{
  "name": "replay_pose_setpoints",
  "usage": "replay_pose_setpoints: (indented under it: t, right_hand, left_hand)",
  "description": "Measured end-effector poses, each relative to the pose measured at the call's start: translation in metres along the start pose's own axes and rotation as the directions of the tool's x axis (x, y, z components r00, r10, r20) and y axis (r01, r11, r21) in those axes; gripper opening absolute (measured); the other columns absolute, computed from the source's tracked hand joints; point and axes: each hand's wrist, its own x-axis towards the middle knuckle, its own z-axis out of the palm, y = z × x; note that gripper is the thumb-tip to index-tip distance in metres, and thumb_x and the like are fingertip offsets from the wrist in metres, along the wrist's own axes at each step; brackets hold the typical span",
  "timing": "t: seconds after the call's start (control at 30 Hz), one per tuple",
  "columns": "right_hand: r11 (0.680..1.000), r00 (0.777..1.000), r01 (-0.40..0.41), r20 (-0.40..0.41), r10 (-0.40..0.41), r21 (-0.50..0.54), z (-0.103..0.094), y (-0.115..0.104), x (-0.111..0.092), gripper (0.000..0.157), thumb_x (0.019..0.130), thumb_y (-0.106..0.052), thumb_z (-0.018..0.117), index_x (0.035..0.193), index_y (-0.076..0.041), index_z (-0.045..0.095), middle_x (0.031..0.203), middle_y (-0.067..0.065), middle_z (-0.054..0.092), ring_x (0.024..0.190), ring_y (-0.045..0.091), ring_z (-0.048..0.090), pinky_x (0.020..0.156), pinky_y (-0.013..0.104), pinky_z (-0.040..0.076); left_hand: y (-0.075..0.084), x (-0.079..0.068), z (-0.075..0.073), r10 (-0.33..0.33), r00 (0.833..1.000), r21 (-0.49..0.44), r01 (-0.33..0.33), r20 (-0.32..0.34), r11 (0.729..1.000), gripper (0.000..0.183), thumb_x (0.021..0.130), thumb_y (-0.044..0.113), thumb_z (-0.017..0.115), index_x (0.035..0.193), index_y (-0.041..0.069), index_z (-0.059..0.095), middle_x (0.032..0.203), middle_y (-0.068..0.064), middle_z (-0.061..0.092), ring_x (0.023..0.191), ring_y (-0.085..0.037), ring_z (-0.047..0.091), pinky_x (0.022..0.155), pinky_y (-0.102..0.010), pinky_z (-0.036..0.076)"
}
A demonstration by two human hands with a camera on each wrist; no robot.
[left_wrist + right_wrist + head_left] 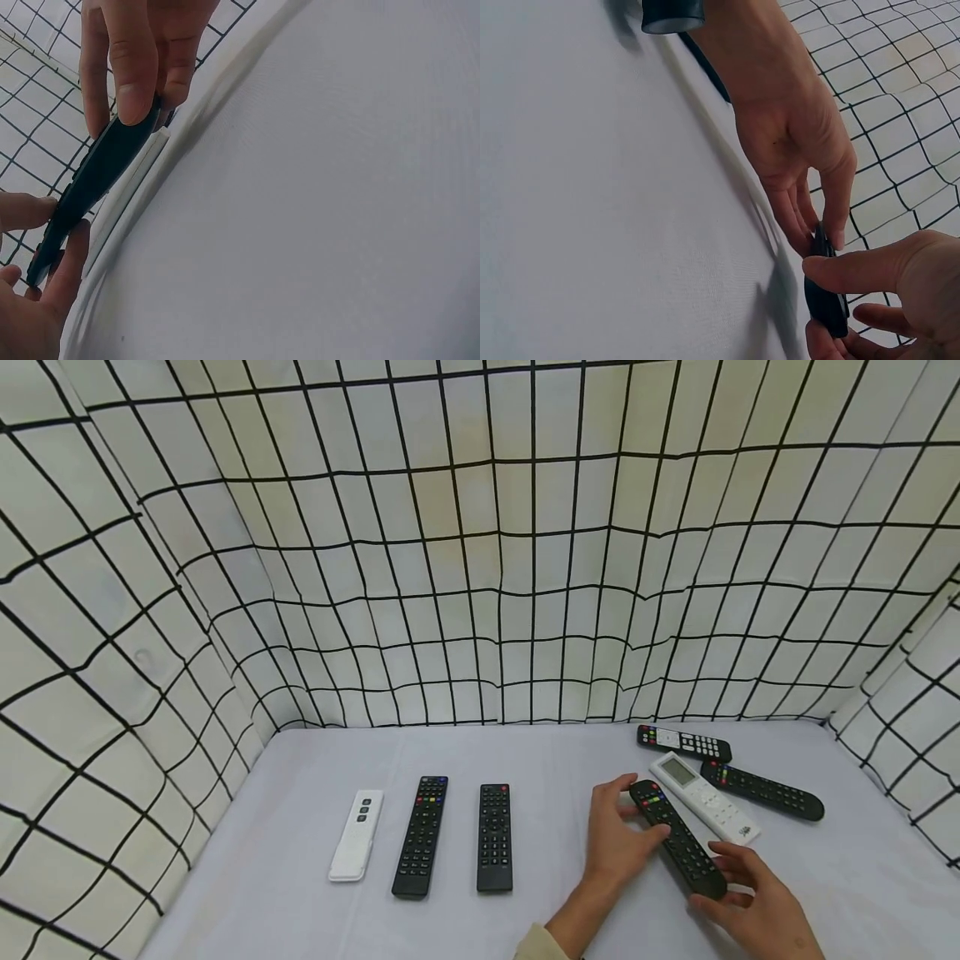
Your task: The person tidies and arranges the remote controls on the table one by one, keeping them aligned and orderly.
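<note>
Black remote point(684, 847), just left of the white remote point(711, 803) in the head view, is pinched by left hand point(617, 839) and right hand point(759, 902), tilted above the tabletop point(555, 818) in the left-wrist view, between their fingers in the right-wrist view.

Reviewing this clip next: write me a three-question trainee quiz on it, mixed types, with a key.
1. True or false: the left hand and right hand both hold the black plastic remote with rounded ends.

2. Fill in left or right: in the head view, the white plastic remote with a grey screen lies to the ___ of the held remote.

3. Which lies leftmost in the head view?
A) a black straight-sided plastic remote
B) the white oblong plastic remote with dark buttons
C) the screened white remote

Key: 1. True; 2. right; 3. B
</note>
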Motion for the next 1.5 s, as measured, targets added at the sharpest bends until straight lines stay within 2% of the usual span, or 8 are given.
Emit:
replay_pose_setpoints:
  t: [0.23, 0.37, 0.67, 0.97, 1.27, 1.5]
  right_hand:
    - [0.998, 0.999, 0.026, 0.022, -0.027, 0.059, 0.007, -0.007, -0.007, 0.095, 0.072, -0.017, 0.095, 0.151, 0.001, 0.043, 0.140, 0.031, 0.058, 0.121, 0.039, 0.064, 0.080, 0.022, 0.059]
    - [0.995, 0.998, 0.058, 0.017, -0.059, 0.080, 0.010, -0.011, -0.010, 0.092, 0.073, -0.013, 0.095, 0.150, 0.000, 0.046, 0.138, 0.028, 0.060, 0.119, 0.034, 0.065, 0.079, 0.018, 0.058]
    - [0.998, 0.997, 0.061, 0.036, -0.062, 0.018, 0.020, -0.020, -0.013, 0.091, 0.073, -0.017, 0.095, 0.149, -0.002, 0.047, 0.135, 0.023, 0.063, 0.113, 0.029, 0.065, 0.075, 0.019, 0.055]
    - [0.998, 0.998, 0.056, 0.028, -0.056, 0.000, 0.032, -0.028, -0.015, 0.094, 0.072, -0.024, 0.096, 0.149, -0.004, 0.049, 0.132, 0.020, 0.063, 0.107, 0.023, 0.063, 0.072, 0.019, 0.052]
    - [0.999, 0.999, 0.044, 0.020, -0.045, 0.021, 0.042, -0.037, -0.018, 0.094, 0.069, -0.024, 0.097, 0.148, -0.003, 0.050, 0.128, 0.019, 0.062, 0.107, 0.023, 0.064, 0.073, 0.019, 0.053]
    - [0.999, 0.999, 0.033, 0.021, -0.033, 0.035, 0.044, -0.043, -0.020, 0.095, 0.068, -0.027, 0.098, 0.147, -0.003, 0.052, 0.129, 0.021, 0.062, 0.108, 0.024, 0.065, 0.074, 0.019, 0.054]
  left_hand:
    - [0.002, 0.001, -0.014, -0.040, 0.998, -0.052, 0.043, 0.052, 0.998, 0.079, 0.071, -0.002, 0.088, 0.142, 0.013, 0.058, 0.121, -0.001, 0.063, 0.091, -0.002, 0.067, 0.070, -0.018, 0.053]
    - [0.005, 0.002, -0.023, -0.062, 0.995, -0.088, 0.070, 0.084, 0.994, 0.079, 0.072, -0.003, 0.086, 0.144, 0.011, 0.057, 0.115, -0.004, 0.069, 0.090, -0.002, 0.068, 0.069, -0.018, 0.054]
    - [0.003, 0.002, -0.036, -0.078, 0.986, -0.125, 0.096, 0.144, 0.987, 0.077, 0.074, -0.006, 0.084, 0.144, 0.009, 0.056, 0.114, -0.006, 0.069, 0.090, -0.004, 0.069, 0.069, -0.017, 0.055]
    - [0.004, 0.003, -0.051, -0.102, 0.981, -0.055, 0.113, 0.165, 0.992, 0.076, 0.078, -0.002, 0.084, 0.147, 0.011, 0.055, 0.120, -0.006, 0.070, 0.095, -0.007, 0.070, 0.072, -0.020, 0.058]
    - [0.006, 0.005, -0.063, -0.124, 0.974, -0.057, 0.137, 0.190, 0.989, 0.074, 0.080, 0.000, 0.083, 0.147, 0.011, 0.055, 0.124, -0.006, 0.070, 0.095, -0.007, 0.069, 0.072, -0.020, 0.058]
    - [0.007, 0.005, -0.071, -0.106, 0.974, -0.026, 0.114, 0.200, 0.993, 0.072, 0.081, 0.001, 0.084, 0.146, 0.011, 0.056, 0.124, -0.007, 0.070, 0.095, -0.006, 0.071, 0.072, -0.021, 0.058]
